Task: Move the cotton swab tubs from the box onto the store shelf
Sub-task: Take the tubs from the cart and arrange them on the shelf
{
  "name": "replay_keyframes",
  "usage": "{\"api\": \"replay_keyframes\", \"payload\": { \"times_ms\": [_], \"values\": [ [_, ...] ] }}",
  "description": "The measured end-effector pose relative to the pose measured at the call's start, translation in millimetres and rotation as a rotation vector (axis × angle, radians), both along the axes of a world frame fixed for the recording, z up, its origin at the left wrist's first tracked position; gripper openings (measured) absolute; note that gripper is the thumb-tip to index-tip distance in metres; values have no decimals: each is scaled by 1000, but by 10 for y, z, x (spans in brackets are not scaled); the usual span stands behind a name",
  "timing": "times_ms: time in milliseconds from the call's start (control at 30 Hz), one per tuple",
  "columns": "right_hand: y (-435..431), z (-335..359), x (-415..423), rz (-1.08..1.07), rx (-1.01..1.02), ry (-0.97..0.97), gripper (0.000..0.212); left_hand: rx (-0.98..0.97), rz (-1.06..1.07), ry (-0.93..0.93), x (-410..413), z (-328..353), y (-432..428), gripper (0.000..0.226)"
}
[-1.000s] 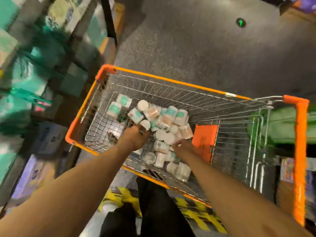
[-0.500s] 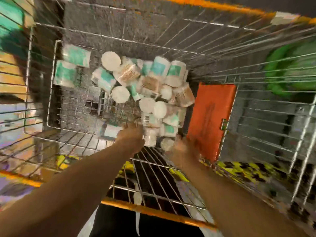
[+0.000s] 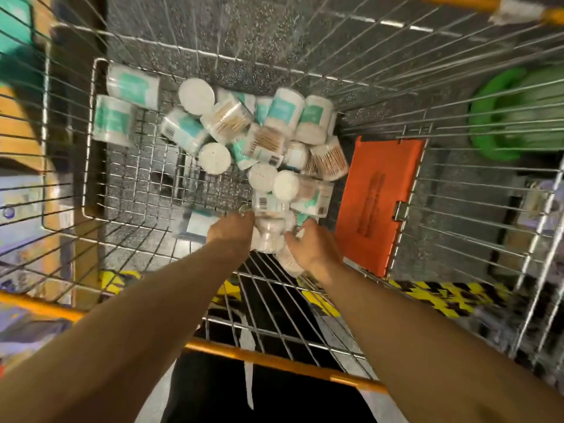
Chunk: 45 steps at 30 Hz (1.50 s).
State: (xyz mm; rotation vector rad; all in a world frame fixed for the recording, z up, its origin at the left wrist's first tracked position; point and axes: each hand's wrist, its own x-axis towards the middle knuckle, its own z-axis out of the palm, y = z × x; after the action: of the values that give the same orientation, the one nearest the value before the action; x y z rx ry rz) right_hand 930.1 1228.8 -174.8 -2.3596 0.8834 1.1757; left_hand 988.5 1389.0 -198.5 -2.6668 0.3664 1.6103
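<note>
Several cotton swab tubs, clear with white lids and teal labels, lie piled in a wire shopping cart with orange rims. Two more tubs lie apart at the far left of the cart floor. My left hand reaches into the near end of the pile with its fingers curled down out of sight, and a blurred tub lies right beside it. My right hand curls over a tub at the pile's near edge. No shelf shows clearly.
An orange flap of the cart's child seat lies to the right of the pile. Something green sits outside the cart at the right. Yellow-and-black floor tape runs below. Blurred shelf goods are at the left.
The camera has dropped much closer to the cart. Both hands have reached deeper, to the near end of the pile, and the right hand has closed over a tub.
</note>
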Motion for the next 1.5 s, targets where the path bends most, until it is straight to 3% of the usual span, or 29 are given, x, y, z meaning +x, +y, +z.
{"api": "replay_keyframes", "payload": {
  "times_ms": [100, 300, 400, 533, 667, 800, 933, 1100, 1333, 1500],
  "values": [
    [69, 56, -4, 40, -43, 22, 52, -77, 89, 93, -26, 14, 61, 50],
    [75, -184, -104, 160, -116, 40, 34, 12, -122, 46, -178, -310, -36, 62],
    [51, -259, -75, 143, -129, 16, 43, 53, -218, 34, -154, -409, -89, 76],
    [58, -271, -3, 9, -108, -10, 59, 12, -158, 39, -51, -256, -110, 83],
    [125, -24, 109, -91, -66, -69, 61, -85, 1, -31, 120, 241, 30, 75],
    [249, 508, 367, -122, -36, -88, 79, -204, 242, -118, 369, 905, 317, 74],
    [507, 1076, 630, -125, -15, -247, 68, -316, 540, -229, 555, 1510, 756, 77],
    [1049, 1939, 1026, -40, 42, -428, 68, -483, 897, -384, 665, 2414, 1335, 48],
    [1890, 3059, 1188, 54, 216, -665, 56, -460, 1120, -669, 387, 3570, 2162, 76],
    [2662, 3792, 1116, 138, 353, -826, 62, -524, 1261, -826, 46, 4272, 2920, 76]
  ]
}}
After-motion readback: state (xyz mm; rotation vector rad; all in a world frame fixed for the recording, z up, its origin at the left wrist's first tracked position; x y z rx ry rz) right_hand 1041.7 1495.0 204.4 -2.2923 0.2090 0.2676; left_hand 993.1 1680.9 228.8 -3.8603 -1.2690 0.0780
